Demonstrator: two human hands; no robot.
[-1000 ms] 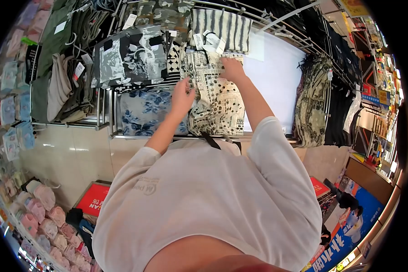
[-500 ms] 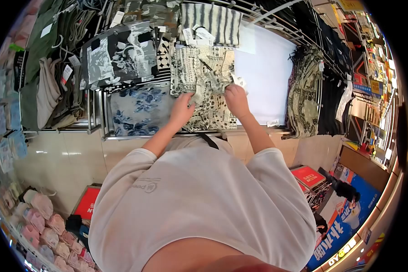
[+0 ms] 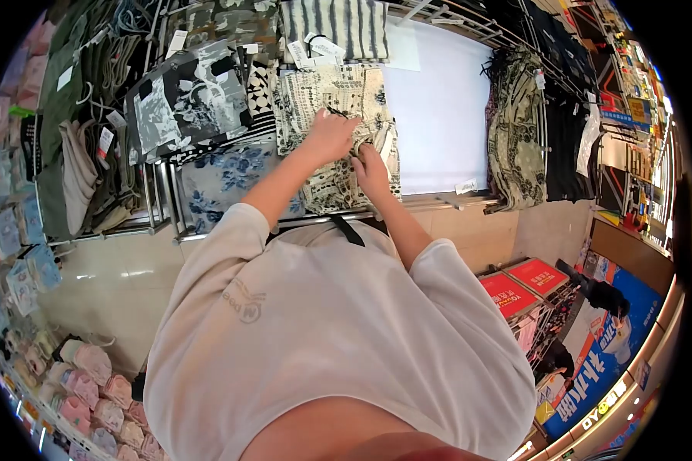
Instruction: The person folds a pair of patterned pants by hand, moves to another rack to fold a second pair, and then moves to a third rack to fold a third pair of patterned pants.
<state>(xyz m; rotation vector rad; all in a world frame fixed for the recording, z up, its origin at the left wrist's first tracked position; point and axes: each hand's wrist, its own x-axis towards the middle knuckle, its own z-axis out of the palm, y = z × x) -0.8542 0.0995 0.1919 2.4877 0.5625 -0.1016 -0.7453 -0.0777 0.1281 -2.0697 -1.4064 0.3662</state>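
A cream garment with a black pattern [image 3: 338, 180] lies folded on the display rack in front of me. My left hand [image 3: 331, 137] is on its middle, with the fingers closed on the cloth near a dark strip at the waist. Just right of it, my right hand [image 3: 370, 169] pinches the same cloth, its fingers bent. The two hands are close together. Above the garment lies a striped folded garment [image 3: 346, 29] with white tags [image 3: 315, 51]. A blue-flowered grey garment [image 3: 234, 180] is to its left.
A grey and black patterned garment [image 3: 188, 100] lies at the upper left. Right of my hands is a white board [image 3: 438, 107]. Garments hang at both sides, including a patterned one [image 3: 514, 131]. The rack's metal rail [image 3: 430, 203] runs along the near edge.
My left hand has moved up and right across the garment. My right hand has moved left and slightly down, so the hands are now closer together. The camera view has shifted a little.
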